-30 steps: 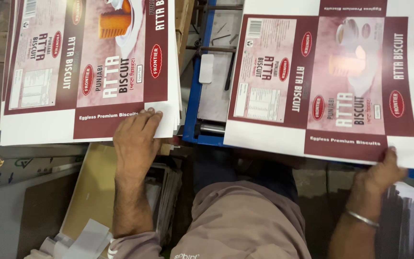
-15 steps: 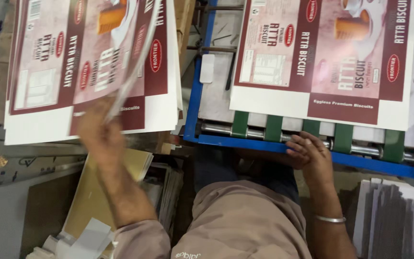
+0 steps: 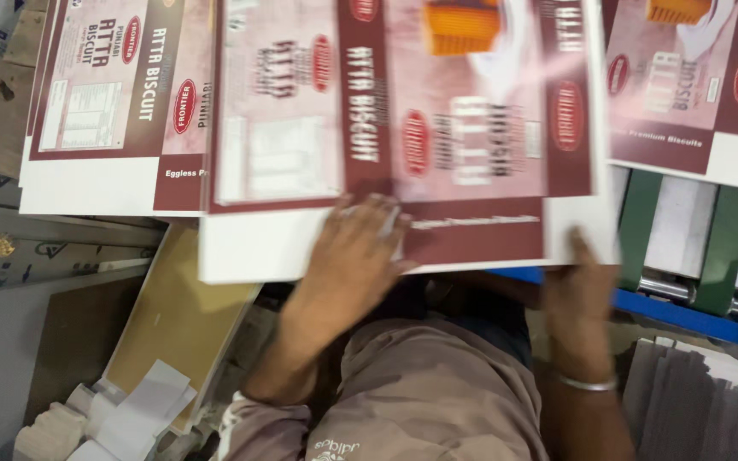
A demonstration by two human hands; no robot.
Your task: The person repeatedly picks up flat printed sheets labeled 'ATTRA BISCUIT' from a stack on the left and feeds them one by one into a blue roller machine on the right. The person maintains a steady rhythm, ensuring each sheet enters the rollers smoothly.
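Note:
A printed maroon-and-white carton sheet point(image 3: 403, 137) hangs in the air between both hands, blurred by motion. My left hand point(image 3: 352, 256) presses on its lower edge near the middle, fingers spread over the print. My right hand point(image 3: 578, 286) grips the sheet's lower right corner; a metal bangle point(image 3: 587, 384) circles that wrist. At the left lies a stack of the same sheets point(image 3: 108, 111). Another printed sheet point(image 3: 694, 85) rests at the upper right on the machine bed.
A blue machine frame point(image 3: 694, 312) with green belts point(image 3: 711, 248) runs along the right. Below it stands a pile of grey boards point(image 3: 702, 401). Brown cardboard point(image 3: 177, 324) and white paper scraps point(image 3: 121, 418) lie at the lower left. My brown-trousered knee point(image 3: 429, 393) fills the bottom.
A sheet has come off the left stack and now travels right, held in both hands. My right hand left the machine edge and took the sheet's corner. The camera view shifted left.

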